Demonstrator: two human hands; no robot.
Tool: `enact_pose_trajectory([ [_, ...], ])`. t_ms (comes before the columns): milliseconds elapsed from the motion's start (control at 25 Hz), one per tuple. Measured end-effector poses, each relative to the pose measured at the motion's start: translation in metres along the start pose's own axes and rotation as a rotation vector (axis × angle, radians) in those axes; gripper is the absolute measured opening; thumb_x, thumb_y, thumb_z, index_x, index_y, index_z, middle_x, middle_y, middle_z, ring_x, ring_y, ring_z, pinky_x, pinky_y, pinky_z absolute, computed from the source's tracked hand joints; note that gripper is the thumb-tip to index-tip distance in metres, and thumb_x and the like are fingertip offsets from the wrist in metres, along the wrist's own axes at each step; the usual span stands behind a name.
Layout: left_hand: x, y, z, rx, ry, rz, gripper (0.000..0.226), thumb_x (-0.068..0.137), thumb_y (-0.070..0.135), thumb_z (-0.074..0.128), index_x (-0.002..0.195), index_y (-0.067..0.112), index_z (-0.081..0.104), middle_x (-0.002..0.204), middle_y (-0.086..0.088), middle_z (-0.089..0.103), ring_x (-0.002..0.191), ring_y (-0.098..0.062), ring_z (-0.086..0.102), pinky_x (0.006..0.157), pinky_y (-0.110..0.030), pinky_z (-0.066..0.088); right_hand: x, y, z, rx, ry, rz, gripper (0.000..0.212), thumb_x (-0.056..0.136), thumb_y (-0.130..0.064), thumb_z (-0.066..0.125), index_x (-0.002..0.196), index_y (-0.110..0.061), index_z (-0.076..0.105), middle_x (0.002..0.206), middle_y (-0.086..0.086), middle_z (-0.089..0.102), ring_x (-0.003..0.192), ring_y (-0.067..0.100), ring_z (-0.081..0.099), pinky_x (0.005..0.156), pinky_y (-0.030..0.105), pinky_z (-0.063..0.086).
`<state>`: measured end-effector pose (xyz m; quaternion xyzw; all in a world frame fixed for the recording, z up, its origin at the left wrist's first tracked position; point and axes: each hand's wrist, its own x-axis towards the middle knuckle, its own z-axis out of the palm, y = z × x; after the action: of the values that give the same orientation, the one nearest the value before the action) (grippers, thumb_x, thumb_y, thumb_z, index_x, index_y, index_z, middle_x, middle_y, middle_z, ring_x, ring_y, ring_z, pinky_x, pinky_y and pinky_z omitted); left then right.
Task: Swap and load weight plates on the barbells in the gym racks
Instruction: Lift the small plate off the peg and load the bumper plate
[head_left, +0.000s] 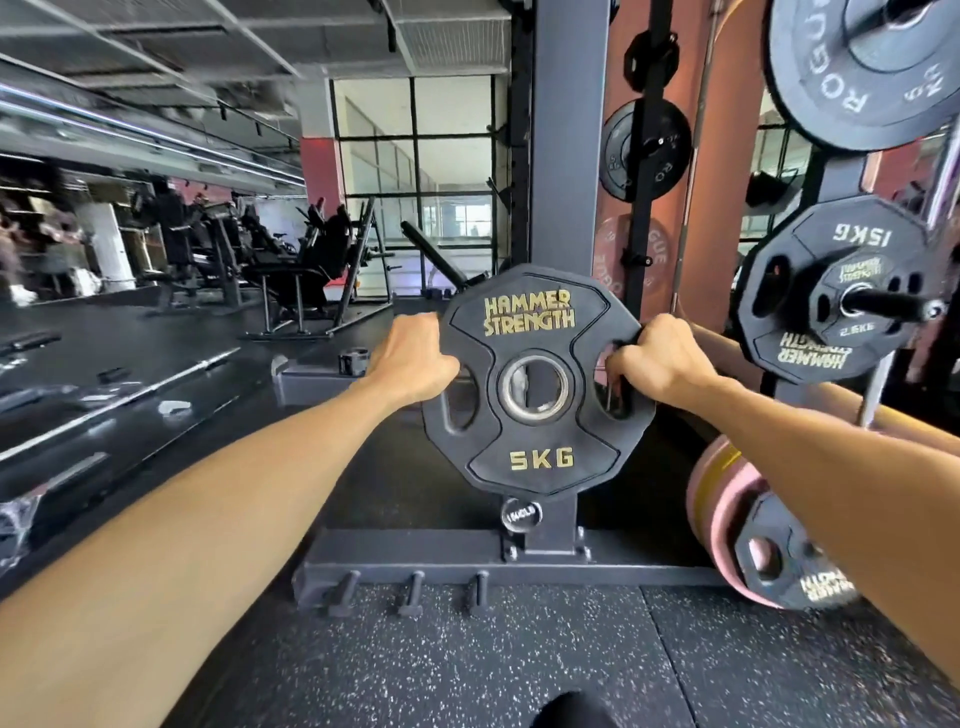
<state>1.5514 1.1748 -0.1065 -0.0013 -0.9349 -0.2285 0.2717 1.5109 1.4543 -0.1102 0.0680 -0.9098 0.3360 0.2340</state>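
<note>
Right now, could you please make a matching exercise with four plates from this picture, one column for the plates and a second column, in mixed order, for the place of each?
Column 1
1. 5KG plate
2. 15KG plate
3. 2.5KG plate
4. pink plate

Column 2
A. low at the right, behind a small black plate
B. held up by the left hand and the right hand
C. on a rack peg, at the back
D. on the same peg, in front

Pairs: 1-B, 2-C, 3-D, 4-A

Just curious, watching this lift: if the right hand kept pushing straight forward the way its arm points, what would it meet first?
Probably the grey steel rack upright behind the black 5KG plate the right hand grips; depth is unclear.
</note>
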Motion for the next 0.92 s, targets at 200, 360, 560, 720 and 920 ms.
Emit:
enact_pose_trajectory([
  [200,0.115,0.071,-0.107,-0.029,0.056,0.013,0.017,0.071,0.002,0.056,0.065,0.008,0.041,0.076,-0.016,0.054,0.063,-0.029,0.049,0.054,-0.036,0.038,0.121,-0.084,-0.099,0.027,0.012,-0.048,0.023,0.067,-0.020,0.069,0.066,0.003,0.067,0.063,0.012,0.065,0.055,0.028,0.060,0.048,0.035,0.052],
  [360,0.192,0.140,-0.205,0.026,0.124,0.015,0.017,0.070,0.002,0.055,0.067,0.009,0.040,0.072,-0.011,0.051,0.061,-0.027,0.048,0.051,-0.032,0.033,0.202,-0.157,-0.190,0.061,0.058,-0.108,0.021,0.061,-0.018,0.069,0.062,0.003,0.065,0.059,0.008,0.062,0.050,0.021,0.050,0.044,0.033,0.051],
  [560,0.286,0.220,-0.329,0.024,0.130,0.041,0.009,0.074,0.006,0.058,0.071,0.010,0.051,0.077,-0.011,0.058,0.068,-0.032,0.059,0.053,-0.032,0.041,0.286,-0.247,-0.304,0.147,0.051,-0.123,0.015,0.058,-0.014,0.065,0.055,0.000,0.064,0.055,0.008,0.064,0.049,0.020,0.054,0.044,0.031,0.049],
  [720,0.345,0.264,-0.393,0.029,0.134,0.031,0.018,0.075,0.006,0.059,0.065,0.014,0.048,0.072,-0.007,0.056,0.061,-0.026,0.054,0.049,-0.028,0.035,0.348,-0.299,-0.367,0.150,0.020,-0.149,0.027,0.062,-0.013,0.067,0.042,-0.009,0.049,0.038,-0.006,0.045,0.039,0.014,0.040,0.036,0.021,0.034],
  [920,0.385,0.306,-0.436,0.061,0.150,0.033,0.021,0.075,0.003,0.058,0.065,0.012,0.043,0.071,-0.009,0.054,0.057,-0.023,0.048,0.048,-0.028,0.033,0.391,-0.326,-0.418,0.180,0.018,-0.159,0.034,0.063,-0.011,0.067,0.036,-0.012,0.046,0.034,-0.010,0.041,0.037,0.011,0.037,0.034,0.019,0.031],
])
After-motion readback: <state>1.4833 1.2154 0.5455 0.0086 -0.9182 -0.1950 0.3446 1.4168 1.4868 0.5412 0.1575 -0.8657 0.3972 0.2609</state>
